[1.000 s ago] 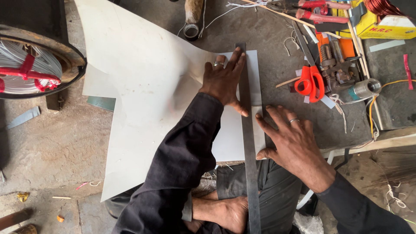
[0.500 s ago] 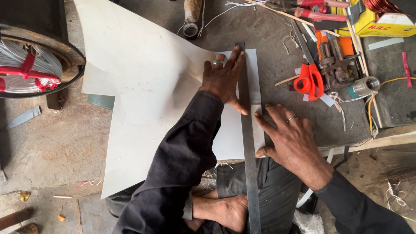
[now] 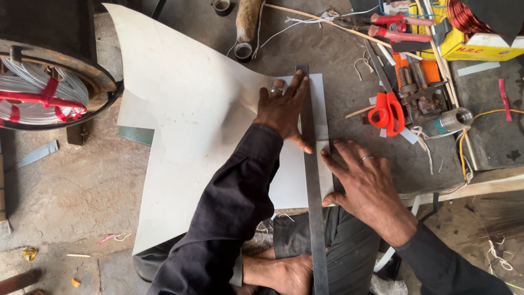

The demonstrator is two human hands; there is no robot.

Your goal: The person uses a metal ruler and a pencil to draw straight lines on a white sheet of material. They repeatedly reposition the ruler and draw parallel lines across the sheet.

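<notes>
Steel ruler point(image 3: 309, 164), one sheet point(image 3: 185, 131), two hands

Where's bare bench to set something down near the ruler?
Bare grey bench lies above the white sheet, between the steel ruler and the orange scissors. Bare floor sits left of the sheet below the wire spool. Right of the scissors it is crowded with tools.

Lit by soft, even daylight, bright throughout. Only faint shadows under the hands and along the steel ruler point(image 3: 311, 175). No harsh glare on the white sheet point(image 3: 185, 125). Sharp in the middle, slightly stretched toward the corners.
</notes>
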